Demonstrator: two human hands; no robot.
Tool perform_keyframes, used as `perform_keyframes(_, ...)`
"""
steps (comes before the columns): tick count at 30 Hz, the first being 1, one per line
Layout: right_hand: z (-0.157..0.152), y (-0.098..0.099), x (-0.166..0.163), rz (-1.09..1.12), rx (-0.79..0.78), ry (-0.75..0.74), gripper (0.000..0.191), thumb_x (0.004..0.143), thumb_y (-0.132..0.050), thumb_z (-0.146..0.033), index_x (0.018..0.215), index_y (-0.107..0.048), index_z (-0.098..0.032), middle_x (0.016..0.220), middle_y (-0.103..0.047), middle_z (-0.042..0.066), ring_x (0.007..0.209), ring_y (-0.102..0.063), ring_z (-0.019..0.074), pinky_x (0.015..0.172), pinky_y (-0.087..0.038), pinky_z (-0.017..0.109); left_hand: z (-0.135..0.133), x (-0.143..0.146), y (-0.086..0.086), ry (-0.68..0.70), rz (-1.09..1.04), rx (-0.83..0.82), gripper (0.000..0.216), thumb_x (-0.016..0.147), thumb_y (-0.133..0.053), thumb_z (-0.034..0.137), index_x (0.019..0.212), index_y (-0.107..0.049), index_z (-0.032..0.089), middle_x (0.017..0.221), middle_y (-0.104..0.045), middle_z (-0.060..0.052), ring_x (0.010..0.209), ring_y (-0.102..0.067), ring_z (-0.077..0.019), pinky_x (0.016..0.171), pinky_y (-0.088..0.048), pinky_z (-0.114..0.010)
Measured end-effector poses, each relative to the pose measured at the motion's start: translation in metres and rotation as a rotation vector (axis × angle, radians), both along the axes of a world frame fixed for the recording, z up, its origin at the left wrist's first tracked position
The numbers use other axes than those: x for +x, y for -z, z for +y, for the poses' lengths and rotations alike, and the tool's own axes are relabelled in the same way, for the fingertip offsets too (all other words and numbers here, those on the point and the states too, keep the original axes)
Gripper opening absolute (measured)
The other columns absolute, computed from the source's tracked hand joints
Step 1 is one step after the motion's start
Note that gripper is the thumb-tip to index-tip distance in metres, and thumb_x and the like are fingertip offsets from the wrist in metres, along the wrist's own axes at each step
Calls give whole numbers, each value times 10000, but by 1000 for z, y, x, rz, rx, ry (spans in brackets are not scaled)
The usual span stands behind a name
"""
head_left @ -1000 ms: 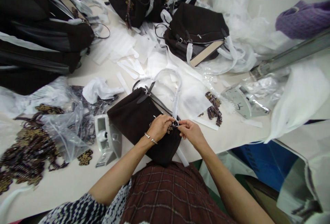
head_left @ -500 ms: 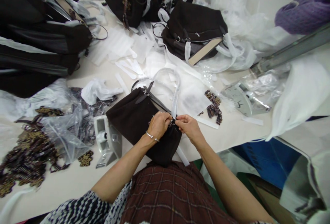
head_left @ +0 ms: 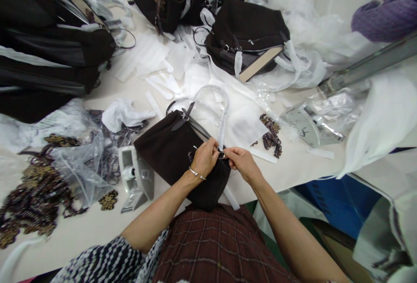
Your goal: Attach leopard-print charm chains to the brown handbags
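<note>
Left of the hands I see heaped patterned charms (head_left: 32,191), then a grey plastic holder (head_left: 143,178). The dark handbag (head_left: 166,148) lies beneath the hands: the left hand (head_left: 206,160) curls over it (its grip I cannot tell), the right hand (head_left: 244,164) pinches a metal ring (head_left: 222,155).

I watch through one camera, worn on the person's head and facing forward and down. It looks from above and behind the left hand (head_left: 206,158) and the right hand (head_left: 244,164), close by, yet with both forearms (head_left: 169,201) in view. On the hands' near side it catches the checked brown garment (head_left: 210,246); beyond them, it reaches across the table (head_left: 289,166) past a dark bag (head_left: 250,23).
</note>
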State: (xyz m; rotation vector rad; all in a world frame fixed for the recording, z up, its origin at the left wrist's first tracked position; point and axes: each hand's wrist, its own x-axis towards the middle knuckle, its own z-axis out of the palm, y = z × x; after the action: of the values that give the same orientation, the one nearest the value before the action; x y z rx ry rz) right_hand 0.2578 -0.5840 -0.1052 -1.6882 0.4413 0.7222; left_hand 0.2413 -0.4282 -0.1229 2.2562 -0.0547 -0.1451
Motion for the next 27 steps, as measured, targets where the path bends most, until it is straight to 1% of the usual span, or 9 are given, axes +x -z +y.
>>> perform_keyframes(3, -3, 4, 3, -109, -148, -92, 204, 698, -657, -339, 765, -688, -148, 548, -570, -24, 470, -451, 79, 447, -345, 201, -2, -4, 5, 69, -88, 133, 185, 845, -485, 83, 990, -493, 198, 785, -587, -9, 821, -567, -178, 757, -455, -283)
perform_keyframes(5, -4, 6, 4, -136, -200, -123, 207, 685, -660, -320, 798, -698, -151, 611, -609, -11, 493, -476, 83, 464, -370, 206, -4, -5, 8, 143, -156, 254, 176, 880, -460, 104, 1028, -503, 189, 839, -590, -37, 850, -556, -196, 775, -455, -306)
perform_keyframes(9, -8, 10, 5, -124, -192, -168, 243, 685, -635, -299, 870, -696, -154, 623, -612, -15, 495, -490, 91, 476, -391, 215, -7, -4, 11, 280, -237, 388, 192, 920, -421, 125, 1089, -497, 178, 862, -603, -58, 838, -545, -209, 769, -446, -324)
perform_keyframes(12, -11, 14, 6, -164, -211, -191, 204, 653, -650, -273, 818, -681, -157, 622, -610, -18, 518, -511, 99, 494, -407, 219, -10, -1, 10, 369, -262, 437, 198, 948, -384, 154, 1117, -488, 161, 848, -614, -61, 837, -548, -220, 766, -444, -338)
perform_keyframes(14, -12, 16, 7, -149, -208, -171, 188, 637, -665, -268, 788, -660, -155, 601, -593, -26, 504, -506, 97, 478, -403, 215, -11, 1, 10, 407, -262, 459, 217, 957, -370, 165, 1144, -480, 148, 836, -616, -60, 830, -553, -223, 766, -448, -343)
perform_keyframes(17, -13, 17, 10, -80, -168, -151, 178, 657, -655, -269, 787, -634, -148, 570, -558, -37, 459, -473, 81, 432, -369, 198, -12, 2, 12, 424, -240, 463, 269, 953, -379, 153, 1212, -450, 139, 843, -626, -57, 837, -568, -218, 774, -461, -336)
perform_keyframes(22, -16, 16, 13, -44, -174, -214, 123, 695, -618, -246, 778, -626, -155, 542, -529, -47, 417, -456, 70, 401, -348, 182, -10, 0, 12, 343, -143, 439, 423, 930, -409, 125, 1345, -339, 171, 896, -646, -51, 857, -602, -196, 734, -487, -286)
perform_keyframes(24, -16, 17, 13, -63, -179, -212, 115, 685, -628, -235, 769, -621, -158, 542, -523, -52, 423, -461, 70, 403, -353, 178, -10, -1, 10, 343, -120, 448, 393, 928, -402, 118, 1313, -368, 187, 890, -643, -46, 850, -606, -192, 717, -490, -278)
perform_keyframes(27, -17, 18, 12, -66, -160, -188, 136, 664, -652, -239, 768, -609, -162, 551, -516, -57, 437, -463, 70, 403, -353, 174, -14, -1, 7, 365, -142, 466, 287, 936, -385, 125, 1213, -438, 178, 884, -637, -55, 870, -599, -200, 744, -491, -293)
